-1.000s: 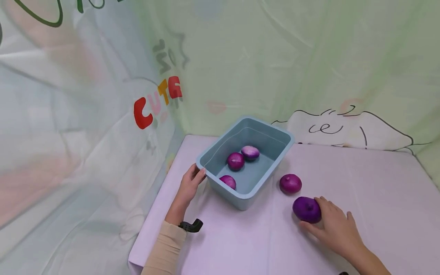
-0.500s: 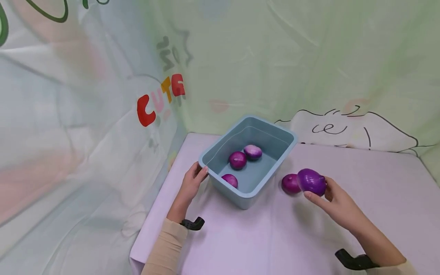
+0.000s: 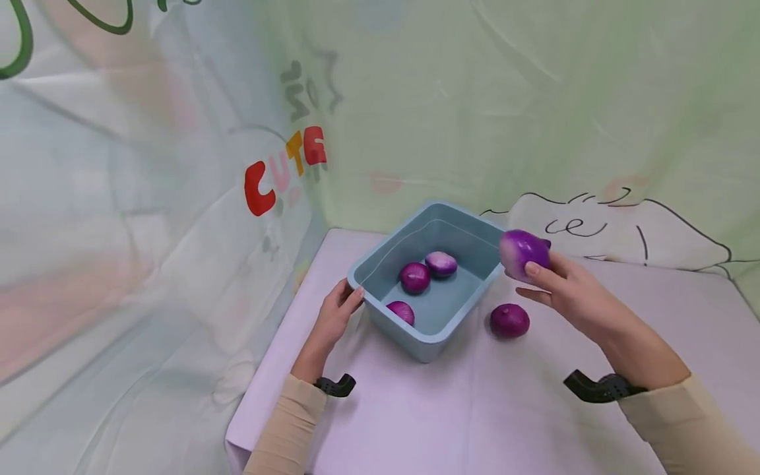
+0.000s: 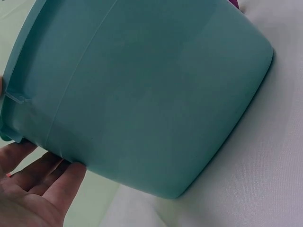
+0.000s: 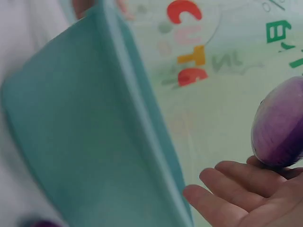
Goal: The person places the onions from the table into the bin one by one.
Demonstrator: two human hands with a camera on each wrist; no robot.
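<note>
My right hand (image 3: 584, 297) holds a purple onion (image 3: 522, 254) with a pale side, raised at the right rim of a blue plastic bin (image 3: 394, 330). In the right wrist view the thumb is out of sight, and several fingers reach out below the onion (image 5: 281, 123). At the bin's near left corner, my left hand (image 3: 332, 316) grips the rim, thumb on top. Its fingers (image 4: 68, 184) press the wall from outside in the left wrist view. Inside the bin lie a reddish-purple onion (image 3: 415, 278), a paler one (image 3: 441, 264) and a third (image 3: 401, 312), partly hidden by the near wall.
Another reddish-purple onion (image 3: 509, 321) lies on the cloth-covered table (image 3: 410, 415), right of the bin. Printed fabric curtains (image 3: 415, 119) hang behind and to the left. A black wrist strap (image 3: 602, 387) sticks out from the right wrist.
My right hand has lifted the onion off the table and carried it up and forward to the bin's right rim. The left hand keeps its grip on the corner.
</note>
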